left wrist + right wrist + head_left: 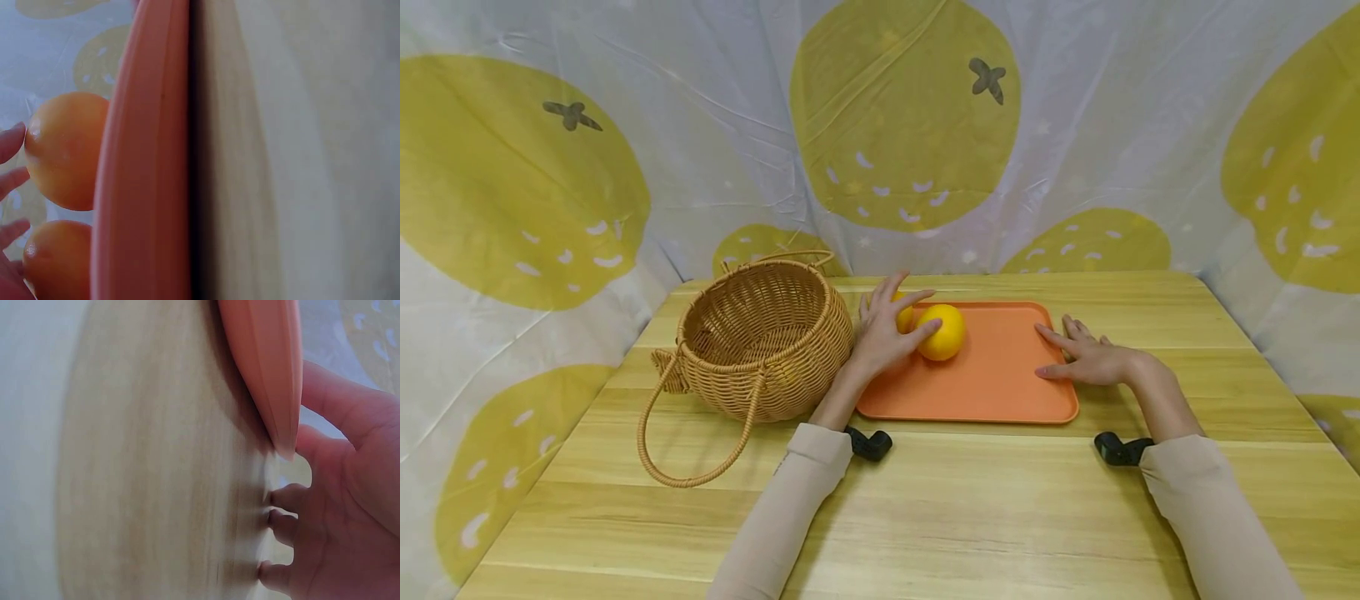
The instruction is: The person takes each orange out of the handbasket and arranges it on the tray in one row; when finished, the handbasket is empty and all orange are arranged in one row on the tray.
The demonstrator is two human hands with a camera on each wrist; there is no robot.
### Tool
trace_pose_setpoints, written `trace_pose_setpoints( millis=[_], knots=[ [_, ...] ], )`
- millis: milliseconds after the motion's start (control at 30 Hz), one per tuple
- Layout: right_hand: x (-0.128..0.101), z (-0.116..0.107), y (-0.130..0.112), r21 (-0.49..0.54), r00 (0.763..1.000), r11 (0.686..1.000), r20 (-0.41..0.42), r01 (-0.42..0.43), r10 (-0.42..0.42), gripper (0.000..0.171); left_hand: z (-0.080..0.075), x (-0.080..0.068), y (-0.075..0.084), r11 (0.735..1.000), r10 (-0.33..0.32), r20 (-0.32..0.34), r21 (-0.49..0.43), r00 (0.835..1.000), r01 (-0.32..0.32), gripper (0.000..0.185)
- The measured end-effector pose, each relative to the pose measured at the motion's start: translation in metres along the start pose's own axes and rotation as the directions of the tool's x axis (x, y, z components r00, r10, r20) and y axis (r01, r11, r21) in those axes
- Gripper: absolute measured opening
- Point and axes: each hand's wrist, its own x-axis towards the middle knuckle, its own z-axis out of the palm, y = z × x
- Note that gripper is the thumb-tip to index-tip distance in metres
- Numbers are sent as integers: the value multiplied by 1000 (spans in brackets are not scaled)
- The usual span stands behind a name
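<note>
An orange tray (1000, 367) lies on the table with two round oranges at its left part. My left hand (880, 335) is over that end, fingers spread. Its thumb tip overlaps the nearer orange (944, 335), while the index finger reaches above the farther orange (904, 317), which the hand partly hides. In the left wrist view, fingertips (11, 142) come right up to the upper orange (69, 150). At the tray's right rim is my right hand (1097, 364), thumb and index finger over the rim. The right wrist view has its other fingertips down at the table beside the tray corner (269, 375).
A round wicker basket (797, 379) stands left of the tray, close to my left forearm. One basket handle (658, 467) hangs down toward the front; another sticks out at the back. Behind the wooden table (985, 508) hangs a fruit-print curtain (722, 125).
</note>
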Motion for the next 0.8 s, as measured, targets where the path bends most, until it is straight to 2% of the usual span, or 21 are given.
trace_pose_setpoints(
  millis=[100, 267, 367, 533, 700, 800],
  knots=[
    [-3, -1, -7, -1, 1000, 1000, 4, -1, 1, 100, -1, 0, 1, 999, 34, 46, 8, 998, -35, 54],
    [-5, -1, -9, -8, 1000, 1000, 4, -6, 6, 99, -3, 0, 4, 987, 100, 137, 109, 986, -115, 65],
    [-5, -2, -10, -18, 1000, 1000, 5, -14, 14, 98, -5, 0, 6, 979, 110, 175, 151, 978, -138, 70],
    [-5, -3, -11, -30, 1000, 999, 8, -16, 17, 98, -5, 0, 8, 978, 87, 154, 175, 984, -114, 71],
    [-5, -2, -8, 3, 1000, 1000, 3, -2, 2, 99, 3, 1, 8, 961, 83, 107, 256, 991, -108, 71],
    [-4, -1, -6, 16, 1000, 1000, 3, 1, -1, 101, 8, 3, 8, 960, 64, 87, 266, 994, -85, 71]
  ],
)
